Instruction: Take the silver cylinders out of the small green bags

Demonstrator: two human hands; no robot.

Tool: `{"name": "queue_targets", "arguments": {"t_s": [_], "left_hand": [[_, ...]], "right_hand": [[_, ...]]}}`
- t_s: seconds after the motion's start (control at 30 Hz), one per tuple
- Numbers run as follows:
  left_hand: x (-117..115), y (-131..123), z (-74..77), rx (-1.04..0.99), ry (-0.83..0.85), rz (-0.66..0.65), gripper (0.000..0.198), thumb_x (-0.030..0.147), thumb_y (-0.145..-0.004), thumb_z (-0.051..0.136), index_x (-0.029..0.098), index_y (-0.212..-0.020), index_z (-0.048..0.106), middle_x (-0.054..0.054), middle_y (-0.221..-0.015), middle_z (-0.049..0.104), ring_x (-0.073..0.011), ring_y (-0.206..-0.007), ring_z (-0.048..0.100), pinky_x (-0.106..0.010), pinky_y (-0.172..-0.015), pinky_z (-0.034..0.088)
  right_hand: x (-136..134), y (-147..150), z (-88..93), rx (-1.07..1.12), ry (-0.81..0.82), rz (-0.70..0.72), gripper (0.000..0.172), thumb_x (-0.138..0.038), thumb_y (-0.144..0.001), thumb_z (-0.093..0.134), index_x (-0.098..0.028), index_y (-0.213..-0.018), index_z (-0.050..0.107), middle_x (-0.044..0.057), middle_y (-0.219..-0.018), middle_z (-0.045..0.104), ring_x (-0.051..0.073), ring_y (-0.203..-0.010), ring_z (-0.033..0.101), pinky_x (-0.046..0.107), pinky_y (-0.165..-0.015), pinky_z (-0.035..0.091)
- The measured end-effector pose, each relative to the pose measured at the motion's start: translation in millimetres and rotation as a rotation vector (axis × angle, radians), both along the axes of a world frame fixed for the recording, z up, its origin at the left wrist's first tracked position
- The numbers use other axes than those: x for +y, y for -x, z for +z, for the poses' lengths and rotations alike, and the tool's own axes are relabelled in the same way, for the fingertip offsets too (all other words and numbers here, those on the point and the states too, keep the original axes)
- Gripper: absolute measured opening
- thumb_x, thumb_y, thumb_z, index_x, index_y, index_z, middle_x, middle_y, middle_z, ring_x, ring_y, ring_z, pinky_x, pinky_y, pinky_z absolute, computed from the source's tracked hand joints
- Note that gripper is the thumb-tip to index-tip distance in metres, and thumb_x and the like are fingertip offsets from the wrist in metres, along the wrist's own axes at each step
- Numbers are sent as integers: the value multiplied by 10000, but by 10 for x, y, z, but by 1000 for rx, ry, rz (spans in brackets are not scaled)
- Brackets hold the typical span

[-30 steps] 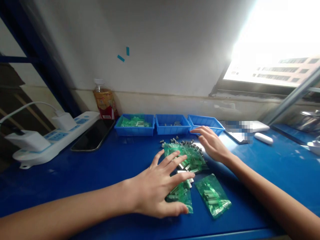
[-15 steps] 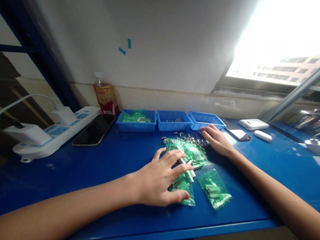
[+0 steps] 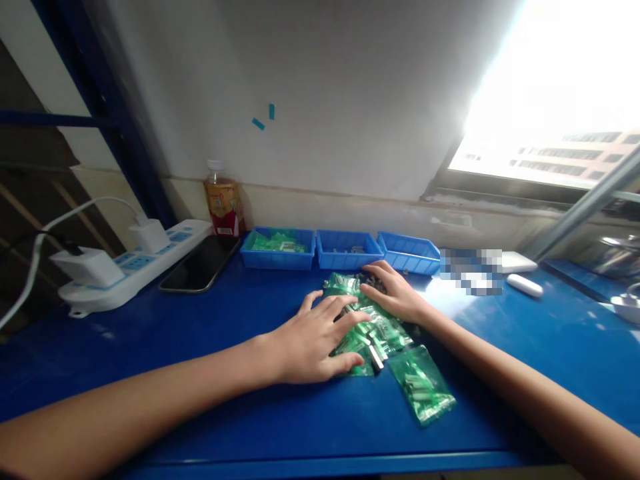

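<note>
My left hand (image 3: 313,343) lies spread over the left side of a pile of green plastic bags (image 3: 393,333), palm down. Bare metal pieces (image 3: 376,357), long and narrow, stick out between the bags beside its fingers. Across the pile, my right hand (image 3: 395,293) rests with fingers stretched out over small loose screws (image 3: 367,281), partly covering them. I cannot make out anything held in either hand. One more green bag (image 3: 423,387), with metal pieces inside, lies nearer the table's front edge.
Three blue bins stand along the wall: the left bin (image 3: 277,261) holds green bags, the middle bin (image 3: 350,260) small metal parts. The right bin (image 3: 410,265) sits behind my right hand. A phone (image 3: 200,265), power strip (image 3: 100,290) and drink bottle (image 3: 223,203) are at left.
My right hand has moved left, from near the right bin onto the loose screws by the bags. My left hand and the bags under it have shifted slightly away from me.
</note>
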State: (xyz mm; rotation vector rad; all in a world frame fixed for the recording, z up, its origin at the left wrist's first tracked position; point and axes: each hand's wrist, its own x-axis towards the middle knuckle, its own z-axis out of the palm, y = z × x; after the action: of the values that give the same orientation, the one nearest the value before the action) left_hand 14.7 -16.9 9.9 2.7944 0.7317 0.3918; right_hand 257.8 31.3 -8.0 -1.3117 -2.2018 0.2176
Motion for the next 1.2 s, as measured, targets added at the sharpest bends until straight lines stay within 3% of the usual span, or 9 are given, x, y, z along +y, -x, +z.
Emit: {"name": "queue_targets", "arguments": {"t_s": [0.2,0.37,0.53,0.6,0.7,0.9,1.03,1.1,1.2], "left_hand": [[132,189,35,-74,-49,53,436,372,-892,543,236,-1288,421,-87,-1273,527,-259,-1196,462,-427,-987,379],[187,279,39,-128,-72,131,463,432,-910,503,228,-1314,410,-101,-1351,466,-260,-1254,415,-428,-1029,364],[379,335,-60,-93,25,268,578,560,-927,384,258,-1415,309,-99,-1517,259,-291,-1384,262,-498,-1106,277],[438,356,-107,-76,69,305,606,582,-931,343,249,-1434,282,-108,-1525,250,-293,-1397,242,-507,-1116,256],[456,363,-135,-22,62,271,600,592,-932,326,252,-1425,308,-101,-1511,296,-288,-1401,240,-510,-1128,219],[401,339,-83,5,51,212,555,584,-934,333,268,-1390,351,-80,-1462,383,-266,-1351,330,-464,-1102,252],[394,322,-68,-16,64,204,557,594,-917,375,271,-1371,367,-62,-1428,429,-267,-1322,365,-460,-1093,260],[399,305,-62,-38,85,215,553,591,-921,366,266,-1367,373,-60,-1419,441,-268,-1311,378,-463,-1087,268],[422,275,-52,-99,136,252,507,551,-943,344,246,-1343,405,-62,-1380,484,-262,-1277,420,-459,-1072,295]], "right_hand": [[-20,247,86,-78,41,137,458,-471,-888,515,-162,-1222,562,123,-1112,588,266,-1069,529,447,-957,433],[-106,153,210,-74,24,198,437,-460,-899,505,-192,-1241,551,108,-1168,599,256,-1105,535,427,-955,423],[-7,-412,267,-133,-52,-87,374,-481,-905,458,-185,-1018,655,96,-978,643,242,-938,598,384,-844,460],[59,-593,241,-213,-36,-204,384,-490,-892,464,-181,-1006,662,102,-968,627,235,-874,604,369,-788,471],[135,-699,181,-285,-10,-263,345,-437,-894,461,-173,-938,680,95,-912,619,216,-814,606,350,-766,471],[75,-446,138,-65,32,-133,288,-396,-890,478,-176,-881,664,69,-859,613,178,-732,598,315,-695,493],[-30,-116,107,64,21,38,273,-379,-920,455,-198,-979,650,86,-1015,605,195,-914,601,325,-805,503],[-33,31,96,91,-13,77,304,-376,-938,426,-188,-1073,624,102,-1114,583,209,-1034,571,352,-909,471],[1,184,126,67,68,113,337,-387,-947,416,-181,-1133,607,102,-1146,601,225,-1085,558,389,-969,437]]}}
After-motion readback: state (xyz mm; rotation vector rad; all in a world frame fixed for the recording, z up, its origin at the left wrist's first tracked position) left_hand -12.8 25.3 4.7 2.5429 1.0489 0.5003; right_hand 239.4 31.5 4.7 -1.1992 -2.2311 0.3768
